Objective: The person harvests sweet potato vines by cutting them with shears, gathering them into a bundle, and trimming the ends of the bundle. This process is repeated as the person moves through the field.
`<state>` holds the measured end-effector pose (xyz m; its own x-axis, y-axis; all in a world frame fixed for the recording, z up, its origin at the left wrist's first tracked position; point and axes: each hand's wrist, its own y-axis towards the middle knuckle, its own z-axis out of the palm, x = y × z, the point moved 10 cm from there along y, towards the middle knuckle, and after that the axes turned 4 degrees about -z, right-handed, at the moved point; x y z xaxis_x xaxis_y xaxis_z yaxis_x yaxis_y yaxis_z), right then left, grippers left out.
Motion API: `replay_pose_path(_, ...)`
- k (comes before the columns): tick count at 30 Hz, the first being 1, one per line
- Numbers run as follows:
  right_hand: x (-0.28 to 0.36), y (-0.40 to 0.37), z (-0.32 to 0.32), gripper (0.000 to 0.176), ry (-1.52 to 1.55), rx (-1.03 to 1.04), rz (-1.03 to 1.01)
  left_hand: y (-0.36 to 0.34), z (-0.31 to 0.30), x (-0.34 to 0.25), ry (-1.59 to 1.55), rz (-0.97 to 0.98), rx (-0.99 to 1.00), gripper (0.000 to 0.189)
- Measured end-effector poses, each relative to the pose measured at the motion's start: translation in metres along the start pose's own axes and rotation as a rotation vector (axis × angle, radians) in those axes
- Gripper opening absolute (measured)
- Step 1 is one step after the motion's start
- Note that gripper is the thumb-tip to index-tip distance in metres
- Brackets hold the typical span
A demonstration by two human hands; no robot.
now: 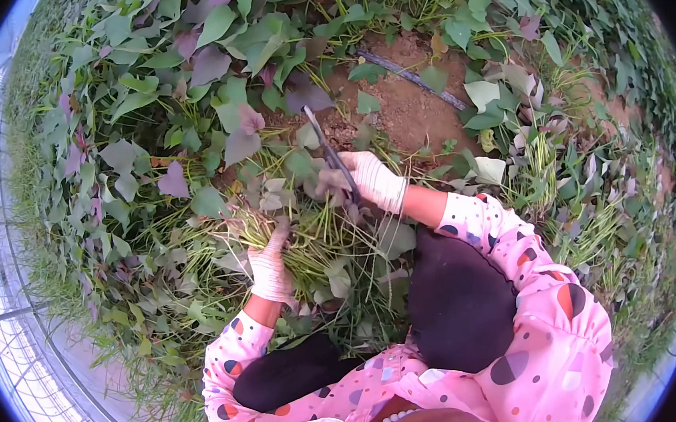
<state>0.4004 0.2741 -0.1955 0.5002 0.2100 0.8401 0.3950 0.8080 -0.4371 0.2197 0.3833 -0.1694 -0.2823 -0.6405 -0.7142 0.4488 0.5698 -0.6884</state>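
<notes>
- While your left hand (271,265) clamps the vine stems (316,233) among the leaves (206,63), cutting seems underway
- Your right hand (373,180) grips the shears (322,139) just above; next, set blades across those stems

I can read no words, numbers, labels or signs anywhere in my view. The pink sleeve (561,327) at the lower right carries only coloured dots, no lettering. The shears (324,141) near the centre show no brand mark that I can make out.
</notes>
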Motion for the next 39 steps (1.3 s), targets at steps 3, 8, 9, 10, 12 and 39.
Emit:
replay_pose_path(3, -0.009, 0.031, -0.102, 0.037, 0.261, -0.249, -0.051, 0.0, 0.0, 0.002, -0.083, -0.045, 0.053, 0.035)
replay_pose_path(8, -0.015, 0.029, -0.189, 0.042, -0.38, -0.411, -0.018, -0.006, 0.023, -0.016, 0.092, 0.071, 0.217, 0.032)
replay_pose_path(9, -0.023, 0.029, -0.193, 0.042, -0.642, -0.435, 0.065, -0.011, 0.028, -0.019, 0.041, 0.051, 0.217, 0.027)
replay_pose_path(10, -0.03, 0.03, -0.192, 0.041, -0.823, -0.403, 0.101, -0.009, 0.025, -0.02, 0.118, 0.056, 0.236, 0.026)
replay_pose_path(12, -0.038, 0.022, -0.193, 0.046, -1.192, -0.443, 0.026, -0.015, 0.029, -0.031, 0.112, 0.055, 0.292, 0.024)
replay_pose_path(39, 0.262, -0.205, 0.267, 0.021, -0.723, 0.489, -0.643, -0.303, -0.014, -0.162, -0.248, 0.604, 0.408, 0.046)
